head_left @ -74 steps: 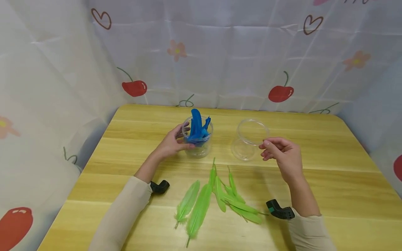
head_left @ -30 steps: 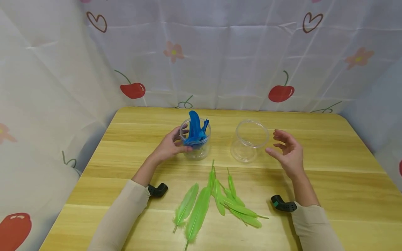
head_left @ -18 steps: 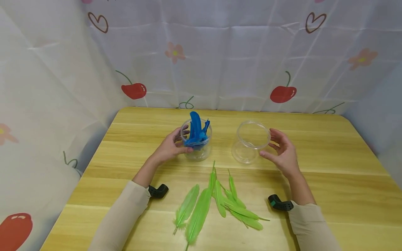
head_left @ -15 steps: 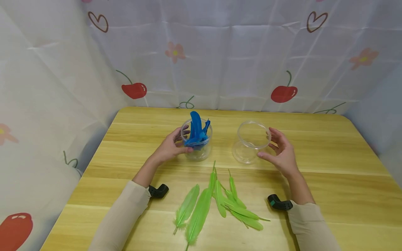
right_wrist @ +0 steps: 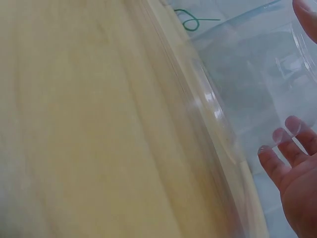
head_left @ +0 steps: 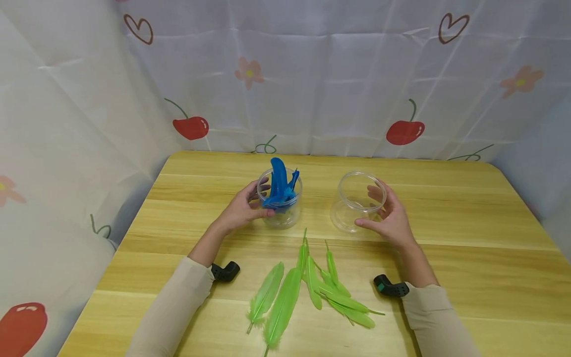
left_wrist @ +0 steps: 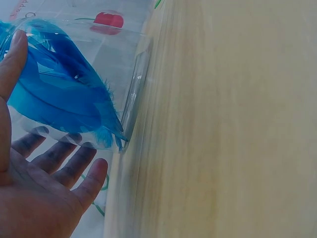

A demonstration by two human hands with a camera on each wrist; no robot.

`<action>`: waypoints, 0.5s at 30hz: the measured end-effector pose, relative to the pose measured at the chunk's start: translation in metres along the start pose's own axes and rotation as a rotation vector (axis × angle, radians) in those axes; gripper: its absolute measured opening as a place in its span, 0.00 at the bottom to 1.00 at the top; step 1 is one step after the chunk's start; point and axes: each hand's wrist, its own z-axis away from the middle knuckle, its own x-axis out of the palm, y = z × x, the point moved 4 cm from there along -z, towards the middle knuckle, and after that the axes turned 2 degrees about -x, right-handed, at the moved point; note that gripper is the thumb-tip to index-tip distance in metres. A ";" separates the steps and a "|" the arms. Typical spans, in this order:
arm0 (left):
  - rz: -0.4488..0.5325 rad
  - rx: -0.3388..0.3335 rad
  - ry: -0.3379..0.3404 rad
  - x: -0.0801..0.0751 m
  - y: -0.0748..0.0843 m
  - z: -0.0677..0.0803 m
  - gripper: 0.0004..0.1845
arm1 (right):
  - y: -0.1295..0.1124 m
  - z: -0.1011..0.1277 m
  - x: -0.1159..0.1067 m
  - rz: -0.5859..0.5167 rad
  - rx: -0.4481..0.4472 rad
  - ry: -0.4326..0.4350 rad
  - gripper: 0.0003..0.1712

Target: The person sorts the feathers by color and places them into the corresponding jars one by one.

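My left hand (head_left: 238, 212) holds a clear plastic jar (head_left: 286, 219) from its left side, thumb in front and fingers behind. Blue feathers (head_left: 278, 184) stand in that jar and poke above its rim; the left wrist view shows them through the wall. Farther right, a second clear jar (head_left: 343, 218) stands upright with nothing visible inside. My right hand (head_left: 393, 221) wraps it from the right, its thumb across the front; in the right wrist view the fingertips (right_wrist: 278, 135) meet the clear wall. Several green feathers (head_left: 285, 300) lie loose on the table in front of the jars.
The wooden table (head_left: 482, 238) has rounded back corners. A white curtain (head_left: 312, 84) printed with cherries, hearts and flowers hangs behind it and along the sides. Dark wrist cameras (head_left: 226, 271) protrude inward from both sleeves.
My right hand let go of the right jar's rim, drew back a little, then came in leftward around the jar. The left hand kept its hold on the jar of blue feathers.
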 end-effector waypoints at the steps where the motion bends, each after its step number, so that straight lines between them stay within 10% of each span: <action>1: -0.001 -0.001 0.000 0.000 0.000 0.000 0.47 | 0.000 0.000 0.000 -0.003 0.002 -0.002 0.58; 15: -0.013 0.017 0.002 0.001 0.001 0.001 0.46 | 0.001 0.000 0.002 0.013 0.025 -0.019 0.57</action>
